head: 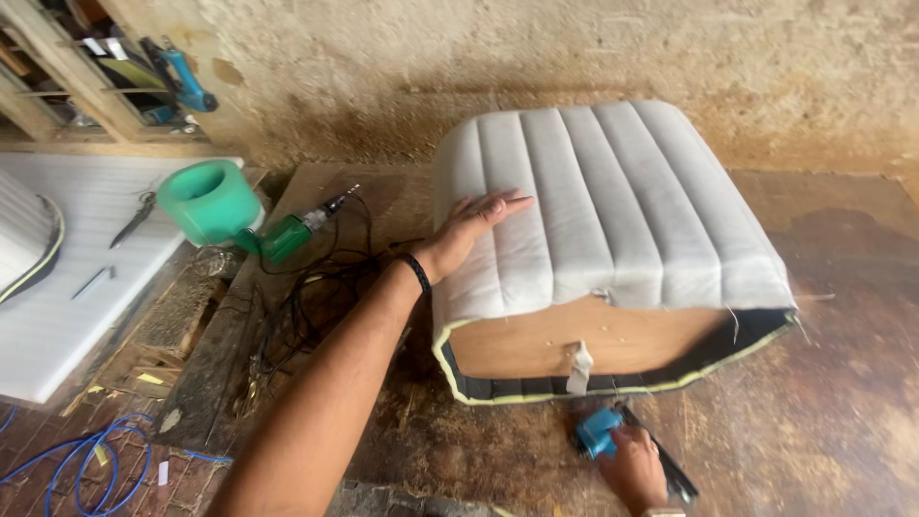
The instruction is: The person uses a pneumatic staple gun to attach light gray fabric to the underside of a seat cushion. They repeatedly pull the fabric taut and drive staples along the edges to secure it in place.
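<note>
Head view is being filled by a padded seat cushion [613, 206], white and ribbed, lying on a worn wooden workbench [842, 402] with its plywood underside [574, 340] turned toward the viewer. It is being steadied by the left hand [469, 230], laid flat at the cushion's nine o'clock edge with fingers stretched out and lightly spread. At six o'clock, just below the black fabric border with yellow piping [613, 385], a blue stapler-like tool [601, 433] is being gripped by the right hand [632, 467], fingers curled closed around it. A loose white strip [578, 369] is being left hanging over the plywood edge. At the bench's nine o'clock, a green power tool [292, 235] and a green roll [206, 199] are lying among black cables [306, 306]. For a clean result, the cover is probably best kept taut under the flat palm while the tool is being brought square to the border.
</note>
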